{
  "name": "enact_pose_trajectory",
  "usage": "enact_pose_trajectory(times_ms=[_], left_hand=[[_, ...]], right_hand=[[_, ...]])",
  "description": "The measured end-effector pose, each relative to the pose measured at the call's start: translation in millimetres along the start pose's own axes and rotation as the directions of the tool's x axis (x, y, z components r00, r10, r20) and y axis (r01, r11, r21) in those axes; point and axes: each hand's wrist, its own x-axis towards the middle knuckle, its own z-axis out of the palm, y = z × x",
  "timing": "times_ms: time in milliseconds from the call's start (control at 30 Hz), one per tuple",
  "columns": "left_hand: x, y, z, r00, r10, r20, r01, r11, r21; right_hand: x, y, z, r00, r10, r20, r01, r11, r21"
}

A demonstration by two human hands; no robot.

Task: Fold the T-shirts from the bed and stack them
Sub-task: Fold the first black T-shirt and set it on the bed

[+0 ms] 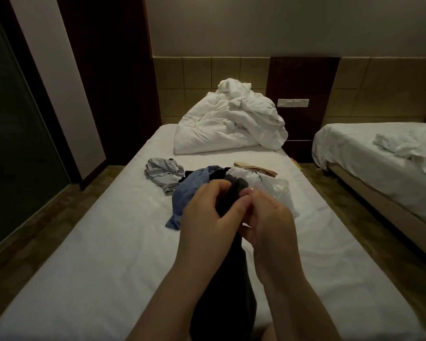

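Dim bedroom, white-sheeted bed (103, 262). Dark T-shirt (228, 279) hangs bunched between the forearms, near side of the unfolded pile (185, 193) mid-bed. My judgement: find both shoulder seams, spread wide, shake flat before folding. Left hand (207, 212) and right hand (268, 222) are close together, fingers curled, pinching its top edge.

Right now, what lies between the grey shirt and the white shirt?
In the head view, a crumpled blue shirt and some black cloth lie between the grey shirt and the white shirt.
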Motion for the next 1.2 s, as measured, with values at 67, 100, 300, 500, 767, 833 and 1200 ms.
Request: enact_pose_trajectory(times_ms=[67, 100, 300, 500, 767, 833, 1200], left_hand=[[1, -1, 0, 1.000, 0.007, 0.001, -0.007, 1.000, -0.003], [1, -2, -1, 1.000, 0.008, 0.001, -0.008, 1.000, -0.007], [2, -11, -5, 0.999, -0.029, -0.029, 0.026, 0.996, -0.089], [4, -13, -14, 0.996, 0.022, 0.089, -0.007, 0.986, -0.164], [14, -16, -32, 0.985, 0.090, 0.147, -0.067, 0.985, -0.157], [15, -16, -33, 0.985, 0.106, 0.136, -0.088, 0.988, -0.127], [30, -27, -29, 0.961, 0.275, 0.033, -0.277, 0.958, 0.072]], right_hand=[[-1, -1, 0, 1.000, -0.030, 0.004, 0.030, 1.000, -0.006], [-2, -1, 0, 0.999, -0.046, 0.019, 0.047, 0.999, -0.011], [2, 12, 0, 0.938, -0.331, 0.105, 0.347, 0.882, -0.320], [25, 7, -20, 0.762, -0.528, 0.376, 0.630, 0.469, -0.619], [40, -8, -17, 0.729, -0.416, 0.543, 0.663, 0.629, -0.407], [39, -5, -15, 0.752, -0.446, 0.486, 0.643, 0.660, -0.389], [63, -56, -1, 0.668, -0.425, 0.612, 0.744, 0.367, -0.558]])
